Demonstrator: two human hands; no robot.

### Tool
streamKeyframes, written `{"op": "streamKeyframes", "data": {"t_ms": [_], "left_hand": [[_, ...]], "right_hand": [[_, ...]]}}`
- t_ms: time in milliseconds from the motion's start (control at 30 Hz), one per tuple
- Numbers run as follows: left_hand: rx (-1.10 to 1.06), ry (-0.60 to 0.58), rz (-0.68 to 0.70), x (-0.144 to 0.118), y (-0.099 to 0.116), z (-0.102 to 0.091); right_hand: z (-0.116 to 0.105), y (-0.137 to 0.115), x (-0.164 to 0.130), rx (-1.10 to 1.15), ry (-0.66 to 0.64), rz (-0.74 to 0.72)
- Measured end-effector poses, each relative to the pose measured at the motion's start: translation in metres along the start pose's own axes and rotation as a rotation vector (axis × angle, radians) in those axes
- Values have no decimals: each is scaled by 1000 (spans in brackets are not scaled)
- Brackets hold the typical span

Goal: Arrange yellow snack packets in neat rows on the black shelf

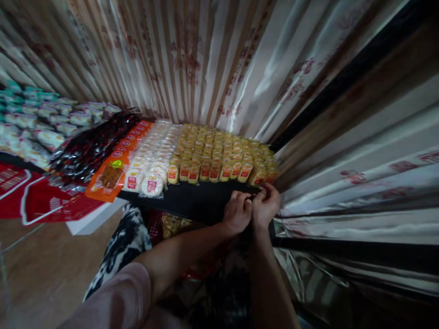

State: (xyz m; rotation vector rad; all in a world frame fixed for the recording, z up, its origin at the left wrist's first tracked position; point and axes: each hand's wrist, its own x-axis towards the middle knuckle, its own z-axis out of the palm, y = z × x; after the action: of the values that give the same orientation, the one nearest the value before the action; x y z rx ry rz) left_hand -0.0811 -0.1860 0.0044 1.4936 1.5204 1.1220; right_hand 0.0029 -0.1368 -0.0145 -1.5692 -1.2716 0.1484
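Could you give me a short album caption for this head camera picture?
Two bare hands, left hand and right hand, meet at the table edge beside rows of yellow snack packets.

Dim room. Striped satin curtains (192, 59) with red motifs cover back and right walls. Brown tiled floor (44, 269) lower left. Dark tabletop (199, 201), white edge (92, 219).

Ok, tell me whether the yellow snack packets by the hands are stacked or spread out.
Spread out: the yellow snack packets lie in flat rows on the black table.

hands (252, 210) before packet rows (219, 157), curtain (212, 64) behind
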Motion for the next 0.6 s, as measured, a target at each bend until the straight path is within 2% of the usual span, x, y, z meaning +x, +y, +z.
{"op": "streamKeyframes", "data": {"t_ms": [100, 200, 267, 333, 367, 433, 500, 600], "left_hand": [[-48, -28, 68, -41, -13, -24], [-89, -104, 37, -87, -35, -55], [-91, -121, -22, -111, -57, -77], [-44, -42, -164, -126, -82, -98], [-13, -39, -227, -130, -95, -108], [33, -39, -437, -131, -120, -125], [105, -24, -643, -126, -142, -138], [162, 3, -720, -112, -167, -147]], "right_hand": [[-9, -28, -22, 147, -63, 51], [-19, -57, -66, 322, -181, 160], [-26, -74, -103, 370, -316, 190], [-28, -86, -141, 295, -489, 147], [-26, -90, -159, 254, -598, 100], [-15, -95, -191, 189, -756, 65], [6, -93, -216, 112, -831, 118], [46, -78, -239, -15, -882, 128]]}}
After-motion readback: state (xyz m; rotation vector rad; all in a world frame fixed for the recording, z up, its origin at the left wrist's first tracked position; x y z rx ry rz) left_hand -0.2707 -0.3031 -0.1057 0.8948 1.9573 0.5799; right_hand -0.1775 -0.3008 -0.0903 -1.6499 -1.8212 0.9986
